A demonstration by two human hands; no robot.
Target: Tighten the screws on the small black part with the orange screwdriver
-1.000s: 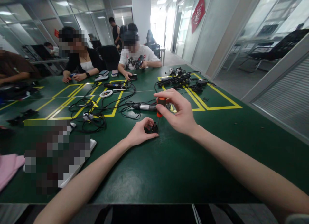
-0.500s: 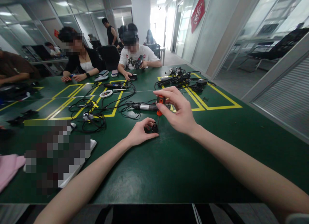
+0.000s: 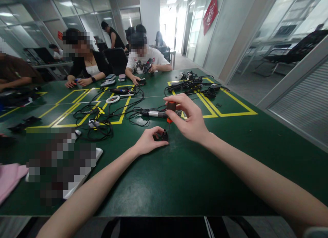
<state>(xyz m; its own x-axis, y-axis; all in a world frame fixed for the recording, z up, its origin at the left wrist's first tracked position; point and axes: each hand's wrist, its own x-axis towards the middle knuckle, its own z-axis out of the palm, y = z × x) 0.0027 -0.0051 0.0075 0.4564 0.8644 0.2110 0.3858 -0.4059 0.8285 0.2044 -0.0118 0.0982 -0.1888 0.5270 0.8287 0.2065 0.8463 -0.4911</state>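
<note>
My right hand [image 3: 188, 116] is closed round the dark and orange handle of a screwdriver [image 3: 171, 108], held upright with its thin shaft pointing down. Below it, my left hand [image 3: 150, 140] grips a small black part [image 3: 164, 135] with a short post on top, steadying it at the table surface. The shaft comes down right beside or onto the black part; its tip is too small to make out. My left fingers hide part of the black piece.
The green table [image 3: 205, 183] carries tangled black cables [image 3: 94, 128], a black and silver cylindrical tool [image 3: 153, 114], a white ring [image 3: 112, 99] and a cable pile [image 3: 189, 82]. A white-edged, blurred-out board [image 3: 98, 152] lies left. Co-workers sit across the table.
The screwdriver handle has turned slightly in my right fingers, its orange marking now facing away. My left hand and the black part stay in place.
</note>
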